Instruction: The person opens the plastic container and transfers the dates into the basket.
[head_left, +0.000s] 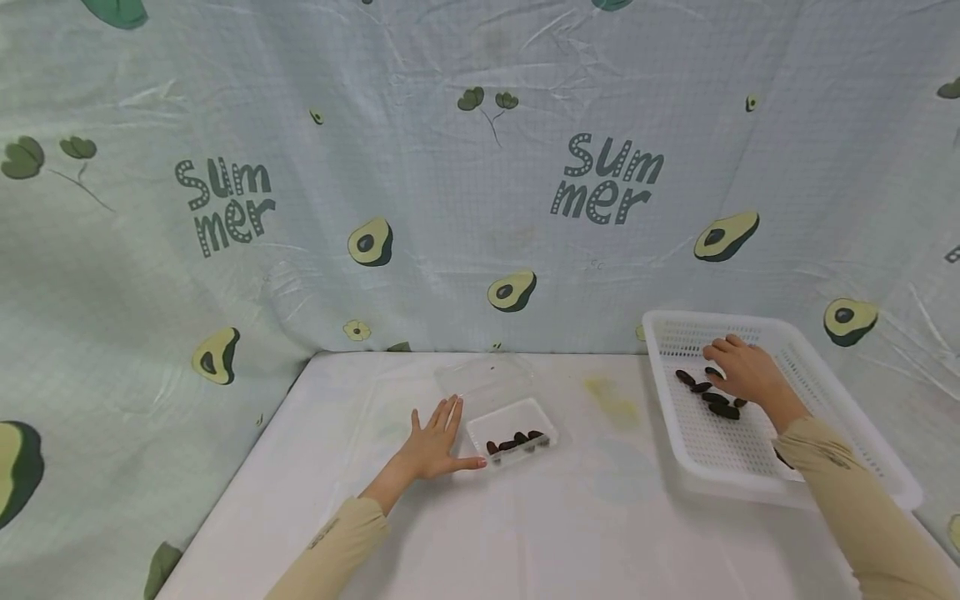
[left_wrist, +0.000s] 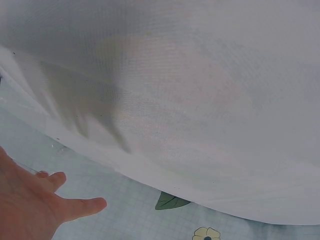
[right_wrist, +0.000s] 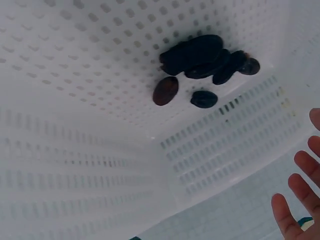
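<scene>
My left hand [head_left: 442, 437] lies flat on the white table [head_left: 600, 517] with its fingers spread, and the thumb points at a small clear plastic box [head_left: 510, 410]. A few dark oval dates [head_left: 517, 439] lie in that box. My right hand [head_left: 731, 362] reaches into a white perforated basket [head_left: 750, 321] at the right, fingers straight, just over several dark dates [head_left: 723, 409]. In the right wrist view the dates [right_wrist: 200, 57] cluster in a basket [right_wrist: 100, 100] corner, and my fingertips [right_wrist: 292, 205] are apart from them. The left wrist view shows my left hand [left_wrist: 35, 207] holding nothing.
The box's clear lid [head_left: 483, 379] lies open behind it. An avocado-print cloth [head_left: 480, 208] hangs as a wall behind and to both sides of the table. A faint yellow stain [head_left: 611, 400] marks the tabletop between box and basket.
</scene>
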